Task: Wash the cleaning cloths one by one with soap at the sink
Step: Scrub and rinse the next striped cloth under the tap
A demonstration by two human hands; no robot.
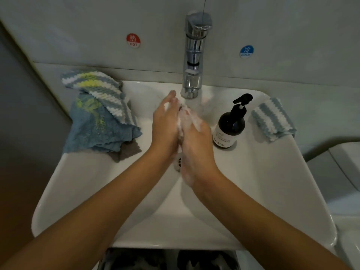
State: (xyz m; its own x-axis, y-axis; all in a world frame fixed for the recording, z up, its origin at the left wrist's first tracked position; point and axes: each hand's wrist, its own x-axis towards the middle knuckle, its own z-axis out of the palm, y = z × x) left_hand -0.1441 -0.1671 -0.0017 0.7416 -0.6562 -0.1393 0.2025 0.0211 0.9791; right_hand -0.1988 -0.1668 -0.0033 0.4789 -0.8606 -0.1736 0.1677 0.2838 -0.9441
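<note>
My left hand (165, 123) and my right hand (196, 141) are pressed palm to palm over the middle of the white sink (272, 182), just below the chrome tap (192, 55). White soap foam covers the fingers and lies between the palms. Neither hand holds a cloth. A pile of cloths lies on the sink's left rim: a white, blue and yellow striped cloth (101, 90) on top, a blue cloth (97, 131) under it and a grey cloth (126, 151) at the bottom. A folded blue and white striped cloth (272, 119) lies on the right rim.
A dark pump bottle of soap (229, 129) stands on the rim right of my hands. Part of the drain (177, 162) shows between my wrists. Red HOT (133, 40) and blue COLD (246, 52) stickers are on the wall. A white fixture (342, 168) sits at right.
</note>
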